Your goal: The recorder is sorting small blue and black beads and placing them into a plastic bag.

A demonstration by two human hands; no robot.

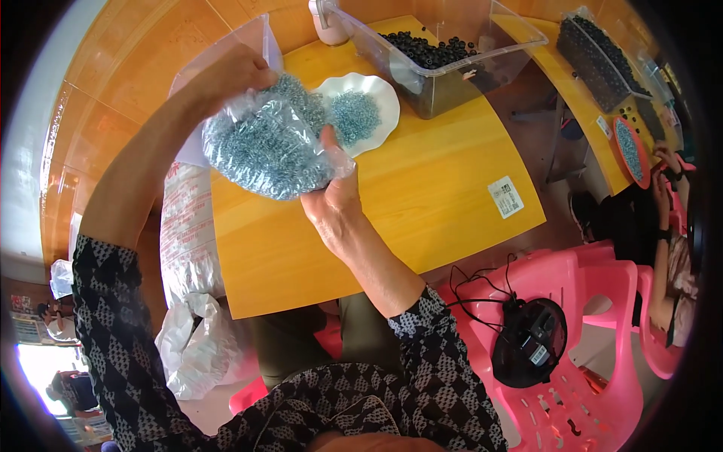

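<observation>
A clear plastic bag [263, 143] full of small silvery-blue metal pieces, screw-like but too small to name surely, is held up over the far left part of the table. My left hand [245, 71] is closed at the bag's upper edge; its fingertips are partly hidden. From the lower right my right hand [335, 200] grips and supports the bag, thumb on its front. Just right of the bag lies a white wavy-rimmed plate [389, 109], holding a heap of the same small pieces [354, 117]. The bag's mouth seems to lie toward the plate.
On the yellow table [407, 196] stands a clear bin [444, 94] of black round parts [429, 51]. Behind my left hand is another clear bin [267, 45]. A pink chair [595, 301] holds a black device with cables [531, 343]. At right, another person's hands [663, 177] are near an orange dish [640, 169].
</observation>
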